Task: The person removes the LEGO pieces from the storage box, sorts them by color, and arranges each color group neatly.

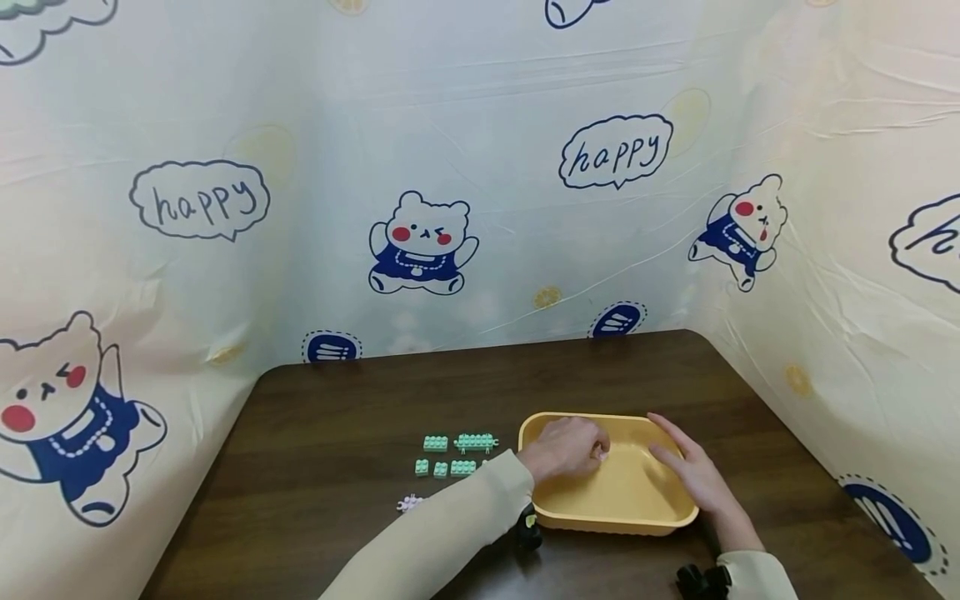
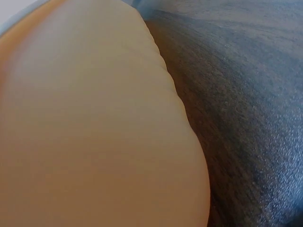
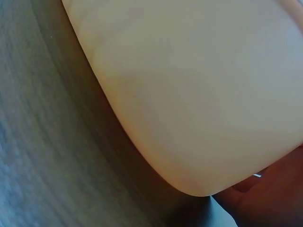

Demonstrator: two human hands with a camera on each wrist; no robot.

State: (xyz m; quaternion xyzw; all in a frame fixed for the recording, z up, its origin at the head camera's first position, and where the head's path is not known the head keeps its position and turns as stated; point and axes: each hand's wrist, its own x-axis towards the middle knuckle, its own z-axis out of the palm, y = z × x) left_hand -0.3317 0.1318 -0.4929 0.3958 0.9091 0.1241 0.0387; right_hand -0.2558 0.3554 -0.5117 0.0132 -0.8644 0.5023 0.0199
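A yellow plastic tray [image 1: 622, 508] stands on the dark wooden table toward the right. My left hand [image 1: 566, 447] reaches over its left rim, fingers curled, and pinches a small pale pinkish piece [image 1: 602, 455] mostly hidden by the fingers. My right hand [image 1: 693, 467] holds the right rim, thumb on the inner side and fingers along the outside. Both wrist views are filled by the tray's outer wall, blurred and close; part of the right hand shows at the lower right of the right wrist view.
Left of the tray, mint-green toy bricks [image 1: 435, 443] lie in two rows, including a longer piece with side knobs [image 1: 476, 442]. Nearer lies a pale lilac piece [image 1: 410, 502], partly behind the left sleeve [image 1: 450, 521]. A printed curtain [image 1: 480, 125] surrounds the table [image 1: 300, 467].
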